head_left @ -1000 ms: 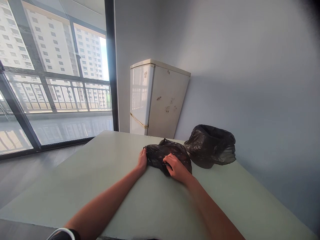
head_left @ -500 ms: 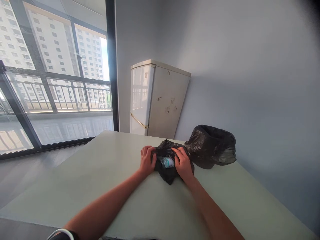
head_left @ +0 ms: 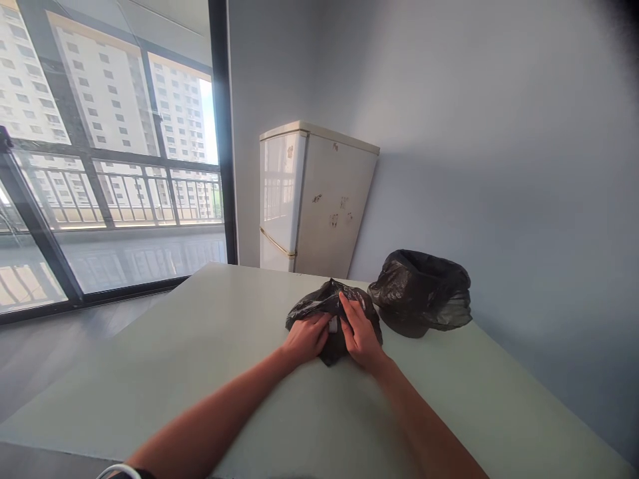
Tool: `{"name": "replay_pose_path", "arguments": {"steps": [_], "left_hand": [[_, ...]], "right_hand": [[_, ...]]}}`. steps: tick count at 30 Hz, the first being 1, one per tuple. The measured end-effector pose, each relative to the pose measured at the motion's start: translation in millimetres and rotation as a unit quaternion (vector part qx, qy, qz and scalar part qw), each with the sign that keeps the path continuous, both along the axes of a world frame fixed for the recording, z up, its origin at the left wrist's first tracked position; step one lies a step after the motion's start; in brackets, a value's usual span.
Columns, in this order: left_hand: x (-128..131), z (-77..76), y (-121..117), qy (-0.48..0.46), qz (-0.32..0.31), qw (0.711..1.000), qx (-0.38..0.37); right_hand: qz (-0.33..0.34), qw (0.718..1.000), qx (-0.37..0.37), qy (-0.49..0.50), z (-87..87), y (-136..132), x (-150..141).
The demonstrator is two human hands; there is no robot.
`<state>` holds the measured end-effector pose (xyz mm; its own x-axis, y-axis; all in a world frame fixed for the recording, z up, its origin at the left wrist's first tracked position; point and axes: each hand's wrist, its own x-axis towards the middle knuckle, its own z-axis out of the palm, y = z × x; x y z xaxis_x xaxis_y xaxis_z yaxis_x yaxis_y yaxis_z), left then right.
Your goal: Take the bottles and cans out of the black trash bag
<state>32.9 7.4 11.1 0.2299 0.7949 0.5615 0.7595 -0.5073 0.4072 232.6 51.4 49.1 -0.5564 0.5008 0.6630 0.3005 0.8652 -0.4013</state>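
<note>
Head view, left hand, right hand, both on crinkled plastic bag

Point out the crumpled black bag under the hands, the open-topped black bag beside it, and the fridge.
Crumpled black bag (head_left: 313, 304): head view, on its upper left part.
Open-topped black bag (head_left: 408, 293): head view, on its outer front side.
Fridge (head_left: 327, 178): head view, on its side panel.

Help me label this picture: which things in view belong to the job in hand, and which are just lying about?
Part of the job:
black bag, touched by left hand and right hand
pale item, partly hidden between them
table, beneath

Seemingly just about:
black-lined container, unheld
fridge, behind
</note>
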Motion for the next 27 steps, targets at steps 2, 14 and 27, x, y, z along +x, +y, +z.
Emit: {"name": "replay_pose_path", "arguments": {"steps": [2,14,27], "left_hand": [[-0.3,-2.6,3.1,-0.054,0.024,0.998,-0.012],[-11.2,-18.9,16.2,-0.2,0.115,0.971,-0.053],[-5.6,-7.7,5.6,-0.186,-0.03,0.977,-0.102]], "right_hand": [[-0.004,1.0,0.017,-0.001,-0.9,-1.7,0.0],[-0.049,0.999,-0.002,0.003,-2.3,9.0,-0.4],[-0.117,0.985,-0.049,0.115,-10.9,39.1,5.4]]}}
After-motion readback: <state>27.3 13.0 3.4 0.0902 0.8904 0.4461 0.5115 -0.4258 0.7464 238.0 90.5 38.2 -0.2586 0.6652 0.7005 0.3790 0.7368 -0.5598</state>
